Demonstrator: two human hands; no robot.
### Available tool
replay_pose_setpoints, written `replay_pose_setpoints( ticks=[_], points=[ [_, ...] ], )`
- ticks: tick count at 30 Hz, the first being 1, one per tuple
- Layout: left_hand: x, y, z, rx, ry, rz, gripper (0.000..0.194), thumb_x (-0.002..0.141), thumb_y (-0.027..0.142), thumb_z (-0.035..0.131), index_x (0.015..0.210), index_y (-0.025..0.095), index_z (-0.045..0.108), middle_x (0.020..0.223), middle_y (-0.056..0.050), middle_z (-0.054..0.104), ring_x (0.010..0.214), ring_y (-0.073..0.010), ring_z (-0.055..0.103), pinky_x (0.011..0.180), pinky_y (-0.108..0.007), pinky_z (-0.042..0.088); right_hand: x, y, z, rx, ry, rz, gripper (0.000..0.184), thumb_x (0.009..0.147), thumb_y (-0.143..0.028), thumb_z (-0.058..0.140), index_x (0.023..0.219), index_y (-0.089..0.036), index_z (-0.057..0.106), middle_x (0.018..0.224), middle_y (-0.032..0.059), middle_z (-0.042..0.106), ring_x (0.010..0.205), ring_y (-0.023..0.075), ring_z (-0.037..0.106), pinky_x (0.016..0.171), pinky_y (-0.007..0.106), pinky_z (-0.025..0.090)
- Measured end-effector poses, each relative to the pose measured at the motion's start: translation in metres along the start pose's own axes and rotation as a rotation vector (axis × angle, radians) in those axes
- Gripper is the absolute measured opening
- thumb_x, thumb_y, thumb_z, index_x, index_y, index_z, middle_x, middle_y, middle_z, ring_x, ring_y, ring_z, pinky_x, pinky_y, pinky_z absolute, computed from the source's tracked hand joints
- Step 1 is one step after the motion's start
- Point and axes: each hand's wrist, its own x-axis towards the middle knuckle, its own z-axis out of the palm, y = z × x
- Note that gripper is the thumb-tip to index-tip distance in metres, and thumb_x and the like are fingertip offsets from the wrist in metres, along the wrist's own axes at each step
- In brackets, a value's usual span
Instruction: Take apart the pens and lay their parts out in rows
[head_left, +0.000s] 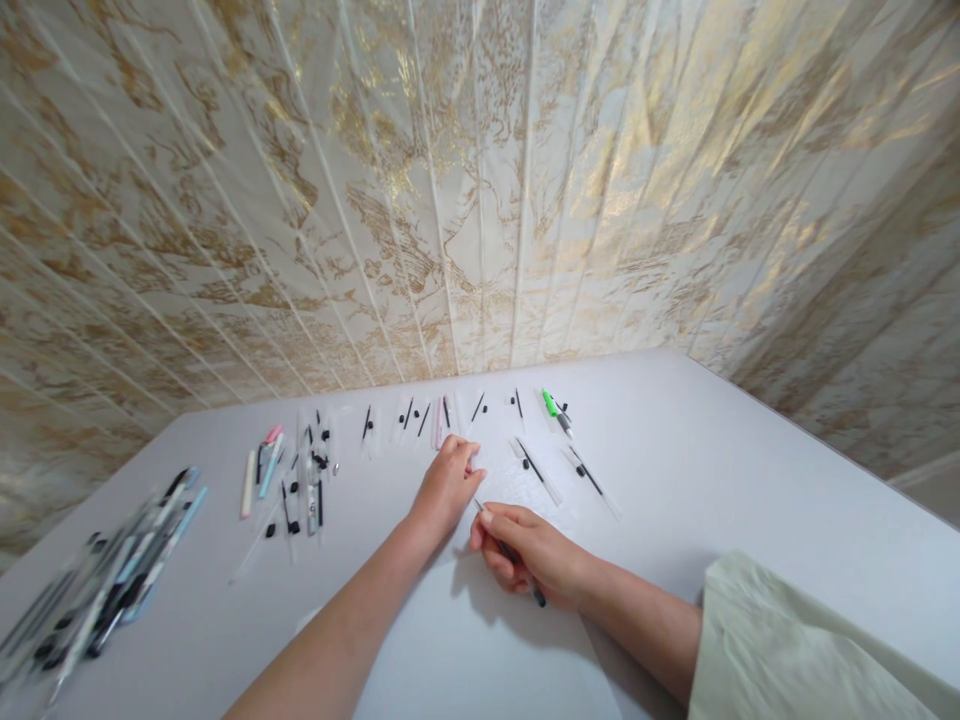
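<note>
My right hand [529, 553] is closed round a thin dark pen refill [537, 596], whose metal tip pokes out past my thumb and whose dark end shows below my palm. My left hand [447, 484] lies just to its left on the white table [750, 470], fingers curled, fingertips pinched on something small I cannot make out. Both hands rest near a white sheet of paper [480, 660] at the front. Just beyond my fingers lie rows of taken-apart pen parts.
Black refills and small caps [409, 414] lie in a row along the far edge, with a green pen [556, 410] at the right. Pastel pen barrels [260, 470] lie at the left. A pile of whole pens [112, 580] sits far left. Marbled wall panels close the table's back and right.
</note>
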Motion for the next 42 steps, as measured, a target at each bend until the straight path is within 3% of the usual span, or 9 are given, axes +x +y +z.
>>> replay_pose_setpoints(
  ticks=[12,21,30,42],
  points=[
    [0.014,-0.004,0.013,0.033,0.036,0.069,0.028,0.077,0.015,0.061,0.105,0.017,0.06,0.098,-0.003,0.052,0.072,-0.0123,0.054,0.077,-0.029,0.049,0.001,-0.002,0.001,0.003,-0.003,0.005,0.031,0.089,-0.044,0.045,0.078,-0.017,0.054,0.044,-0.009,0.041,0.033,0.0044,0.025,0.034,0.017,0.022],
    [0.009,-0.004,0.01,-0.013,-0.002,0.054,0.04,0.075,0.011,0.058,0.114,0.018,0.056,0.105,-0.005,0.052,0.076,-0.0127,0.055,0.078,-0.03,0.051,0.001,0.0,-0.001,0.011,-0.015,0.002,0.032,0.088,-0.047,0.047,0.079,-0.017,0.054,0.044,-0.0091,0.042,0.033,0.004,0.027,0.034,0.017,0.022],
    [0.011,-0.001,0.009,-0.035,0.027,0.036,0.03,0.075,0.004,0.052,0.1,0.018,0.061,0.097,-0.003,0.054,0.075,-0.0125,0.057,0.077,-0.029,0.051,0.002,0.002,-0.002,0.009,-0.018,-0.004,0.033,0.089,-0.047,0.046,0.08,-0.017,0.054,0.045,-0.0088,0.043,0.033,0.0042,0.027,0.034,0.017,0.022],
    [0.016,0.0,0.018,-0.077,0.028,0.062,0.029,0.076,0.006,0.053,0.1,0.019,0.061,0.097,-0.003,0.055,0.077,-0.0129,0.056,0.079,-0.03,0.051,0.002,0.001,-0.002,0.009,-0.017,0.003,0.032,0.089,-0.047,0.047,0.08,-0.017,0.054,0.045,-0.0092,0.042,0.033,0.0043,0.026,0.035,0.018,0.023]
  ],
)
